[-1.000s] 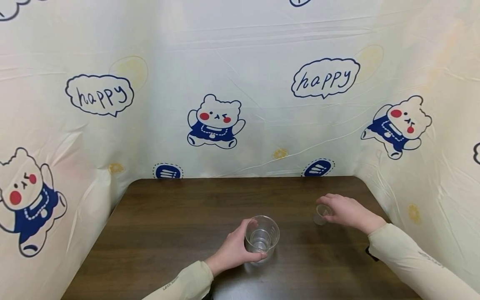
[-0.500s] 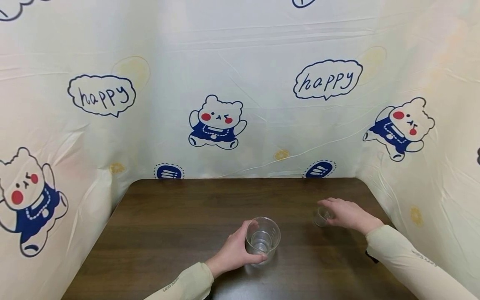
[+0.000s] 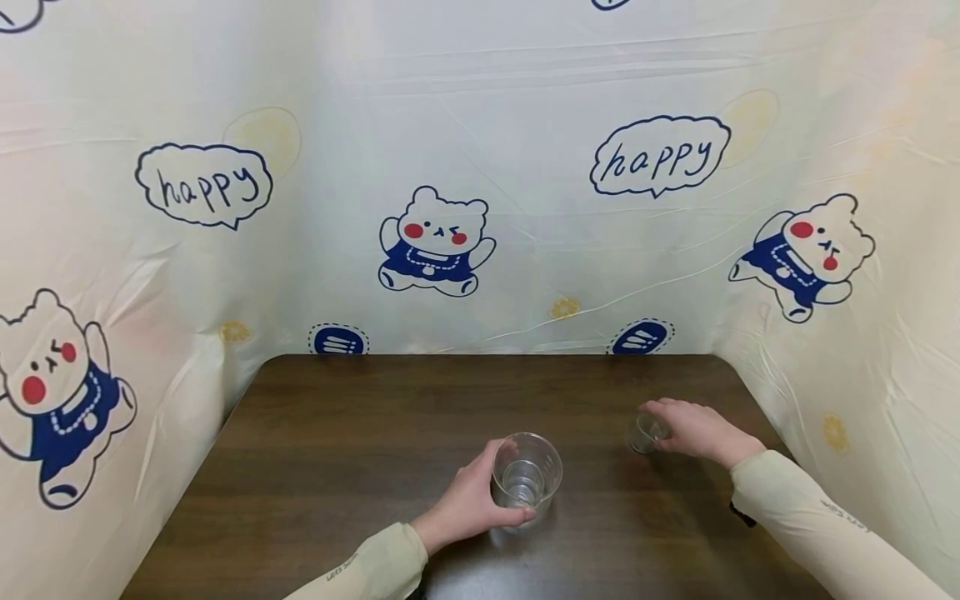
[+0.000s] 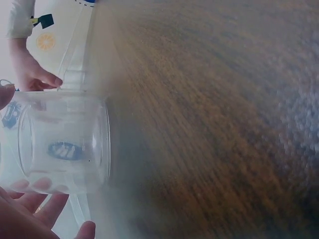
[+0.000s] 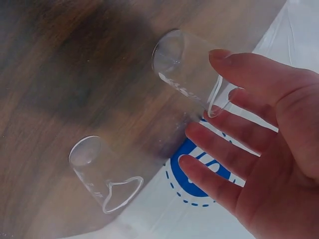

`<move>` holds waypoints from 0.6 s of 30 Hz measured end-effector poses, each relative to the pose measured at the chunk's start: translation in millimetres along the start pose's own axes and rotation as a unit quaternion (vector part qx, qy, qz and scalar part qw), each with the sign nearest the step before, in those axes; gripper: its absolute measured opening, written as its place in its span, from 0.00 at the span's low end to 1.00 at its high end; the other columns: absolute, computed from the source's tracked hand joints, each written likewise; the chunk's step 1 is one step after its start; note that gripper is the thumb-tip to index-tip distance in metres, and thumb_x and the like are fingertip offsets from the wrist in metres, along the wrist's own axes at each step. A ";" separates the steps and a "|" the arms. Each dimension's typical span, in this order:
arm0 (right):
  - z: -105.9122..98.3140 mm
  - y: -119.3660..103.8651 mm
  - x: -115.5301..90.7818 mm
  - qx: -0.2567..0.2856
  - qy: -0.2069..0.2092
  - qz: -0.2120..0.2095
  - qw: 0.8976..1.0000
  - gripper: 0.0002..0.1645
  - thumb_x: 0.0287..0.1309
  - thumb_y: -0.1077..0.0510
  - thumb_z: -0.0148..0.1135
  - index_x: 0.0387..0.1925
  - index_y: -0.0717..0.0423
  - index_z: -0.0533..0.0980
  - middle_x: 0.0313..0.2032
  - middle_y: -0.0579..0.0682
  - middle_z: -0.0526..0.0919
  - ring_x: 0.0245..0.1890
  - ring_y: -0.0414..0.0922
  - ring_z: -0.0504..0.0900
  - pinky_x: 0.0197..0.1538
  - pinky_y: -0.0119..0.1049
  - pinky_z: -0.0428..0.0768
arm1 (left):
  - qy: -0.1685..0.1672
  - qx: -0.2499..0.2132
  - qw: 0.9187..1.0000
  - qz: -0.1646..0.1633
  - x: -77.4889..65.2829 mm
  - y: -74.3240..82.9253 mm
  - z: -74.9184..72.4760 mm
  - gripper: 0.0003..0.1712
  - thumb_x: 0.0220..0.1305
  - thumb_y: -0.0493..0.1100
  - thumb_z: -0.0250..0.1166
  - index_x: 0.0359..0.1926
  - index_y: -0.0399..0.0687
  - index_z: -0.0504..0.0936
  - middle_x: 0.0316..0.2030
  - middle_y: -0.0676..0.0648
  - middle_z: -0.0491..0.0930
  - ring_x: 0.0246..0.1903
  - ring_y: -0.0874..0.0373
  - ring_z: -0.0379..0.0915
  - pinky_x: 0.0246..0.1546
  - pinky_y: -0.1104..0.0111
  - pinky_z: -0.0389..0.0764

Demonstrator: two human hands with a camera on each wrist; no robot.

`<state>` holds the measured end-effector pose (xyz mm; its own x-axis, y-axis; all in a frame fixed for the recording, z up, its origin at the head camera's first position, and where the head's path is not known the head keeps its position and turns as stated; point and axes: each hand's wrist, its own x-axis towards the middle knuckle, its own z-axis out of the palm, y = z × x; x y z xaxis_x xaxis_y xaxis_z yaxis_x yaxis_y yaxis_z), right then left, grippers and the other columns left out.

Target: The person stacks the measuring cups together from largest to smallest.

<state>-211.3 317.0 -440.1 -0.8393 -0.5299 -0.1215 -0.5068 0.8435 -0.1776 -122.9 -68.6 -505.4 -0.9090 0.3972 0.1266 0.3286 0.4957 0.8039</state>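
Your left hand (image 3: 467, 502) is bent around the big beaker (image 3: 529, 472), with the thumb on the near side and the fingers on the far side; through the clear wall the left-wrist view shows the finger pads flattened on it. Your right hand (image 3: 699, 430) has the small beaker (image 3: 642, 433) between thumb and fingers, close to its rim, and the other fingers spread rather straight.

The big beaker is a smooth, transparent cylinder with a round mouth. Inside it one sees a narrower round outline; whether it is another vessel, I cannot tell. It is upright at the middle of the near part of the desk (image 3: 360, 450). The small beaker is equally clear, with pale marks printed on its wall, and is farther from you, to the right, well apart from the big one. Its bottom faces the desk. The right-wrist view shows also a second small beaker (image 5: 99, 172), upright, with a wavy pouring lip.

The desk is dark brown, with fine wood grain, a soft shine and rounded far corners. Around it hangs a creased, pale curtain (image 3: 525, 100), printed with bears in blue clothes and cloud-shaped bubbles.
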 end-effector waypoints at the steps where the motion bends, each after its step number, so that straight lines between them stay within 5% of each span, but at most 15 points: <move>1: 0.5 0.5 0.2 -0.002 0.002 0.000 1.000 0.33 0.52 0.60 0.80 0.59 0.63 0.78 0.48 0.59 0.85 0.42 0.53 0.86 0.45 0.54 0.85 | 0.000 0.001 1.000 0.001 0.1 0.0 -0.2 0.52 0.48 0.61 0.82 0.69 0.53 0.67 0.64 0.51 0.78 0.58 0.51 0.78 0.58 0.47 0.72; 18: 2.8 0.0 0.8 0.013 0.007 0.012 1.000 0.35 0.53 0.49 0.80 0.58 0.64 0.79 0.48 0.61 0.85 0.43 0.55 0.85 0.46 0.56 0.84 | -0.003 0.003 1.000 0.000 0.5 -2.7 0.7 0.53 0.48 0.62 0.82 0.70 0.53 0.67 0.64 0.53 0.78 0.58 0.56 0.77 0.57 0.46 0.71</move>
<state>-211.4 316.3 -442.9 -0.8541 -0.5078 -0.1124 -0.4813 0.8536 -0.1992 -124.1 -69.3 -507.9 -0.9076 0.4014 0.1229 0.3300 0.5012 0.7999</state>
